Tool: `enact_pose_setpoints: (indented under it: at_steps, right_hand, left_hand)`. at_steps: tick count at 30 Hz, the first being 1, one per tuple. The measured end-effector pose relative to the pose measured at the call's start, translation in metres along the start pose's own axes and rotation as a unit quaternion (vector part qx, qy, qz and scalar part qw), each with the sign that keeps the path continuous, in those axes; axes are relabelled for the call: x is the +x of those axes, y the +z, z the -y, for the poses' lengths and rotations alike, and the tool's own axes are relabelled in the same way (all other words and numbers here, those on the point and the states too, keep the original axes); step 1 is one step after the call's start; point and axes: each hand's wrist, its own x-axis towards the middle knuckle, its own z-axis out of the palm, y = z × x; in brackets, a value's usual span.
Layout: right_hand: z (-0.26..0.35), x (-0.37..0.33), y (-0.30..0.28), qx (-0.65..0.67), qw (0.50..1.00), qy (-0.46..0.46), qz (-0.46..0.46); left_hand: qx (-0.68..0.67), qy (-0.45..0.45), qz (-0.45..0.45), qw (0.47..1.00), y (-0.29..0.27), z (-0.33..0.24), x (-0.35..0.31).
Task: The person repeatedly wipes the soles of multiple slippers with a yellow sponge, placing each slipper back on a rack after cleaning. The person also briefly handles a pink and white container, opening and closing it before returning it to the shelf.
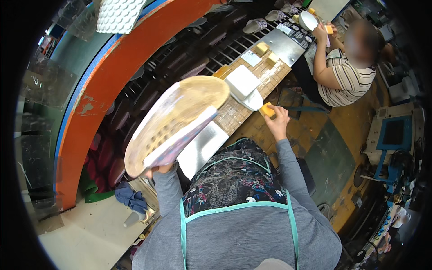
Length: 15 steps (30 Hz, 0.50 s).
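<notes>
My left hand [163, 168] grips the lower end of a shoe [180, 108], raised close in front of me. The shoe has a tan sole side, white edges and a bluish-pink patterned part; motion blurs it. Most of my left fingers are hidden behind it. Pinched between the fingers of my right hand [280, 120] is a yellow sponge [267, 109], just off the bench edge. Beside that sponge, a white square-topped container [243, 82] stands on the narrow wooden bench [234, 118].
Yellow sponge blocks [262, 48] and a paper label [250, 58] lie farther along the bench. Beyond runs a dark rack with slip-on shoes [254, 25], bordered by an orange curved frame [94, 99]. At right, a co-worker [342, 74] holds a white bowl [308, 20] and a yellow sponge.
</notes>
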Motion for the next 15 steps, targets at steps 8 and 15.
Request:
enact_pose_setpoints:
  at_steps: [8,15]
  right_hand:
    - [-0.017,0.021,0.028,-0.019,0.995,-0.089,0.051]
    - [0.065,0.065,-0.04,0.458,0.86,0.112,0.195]
  left_hand:
    - [-0.188,-0.051,-0.075,0.978,0.035,0.04,0.041]
    - [0.141,-0.132,-0.251,0.949,0.012,0.068,0.07]
